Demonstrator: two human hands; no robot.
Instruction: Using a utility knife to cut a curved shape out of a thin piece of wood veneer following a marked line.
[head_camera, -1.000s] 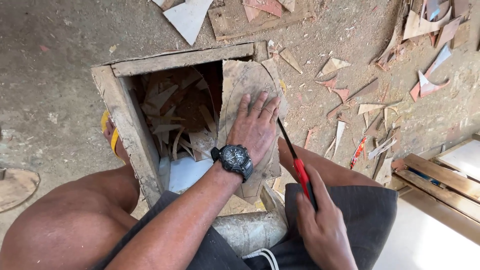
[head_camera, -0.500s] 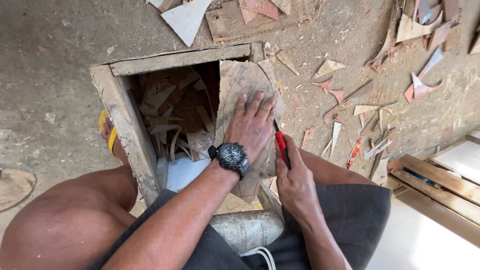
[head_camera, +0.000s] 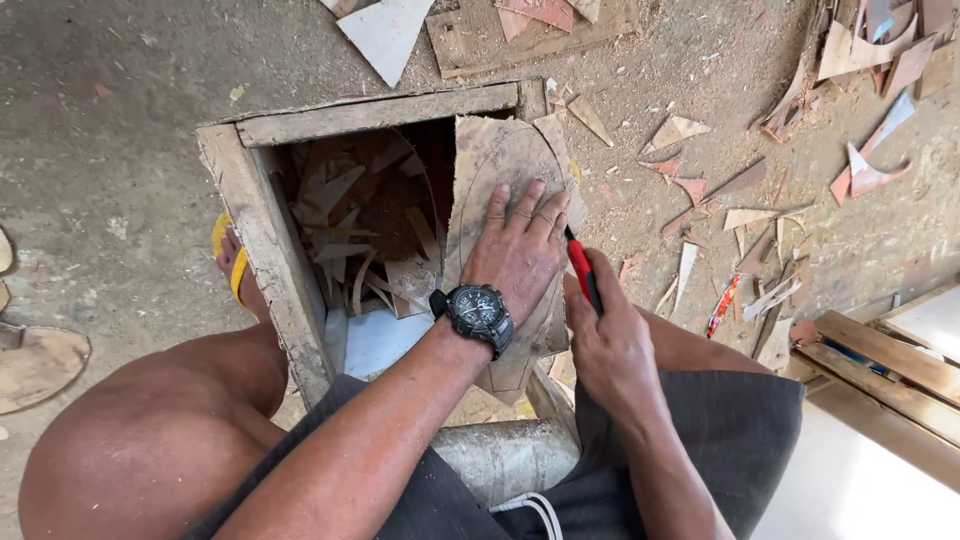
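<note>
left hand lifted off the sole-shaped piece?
No, the left hand lies flat, fingers spread, on the brown sole-shaped sheet piece resting on the wooden box frame.

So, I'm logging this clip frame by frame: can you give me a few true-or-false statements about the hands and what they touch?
1. The left hand lies flat on a brown sole-shaped sheet. True.
2. The right hand holds a blue pen. False: it grips a red-handled tool.
3. A black wristwatch is on the left wrist. True.
4. The sheet rests on a metal table. False: it lies over a wooden box frame holding offcuts.
</note>
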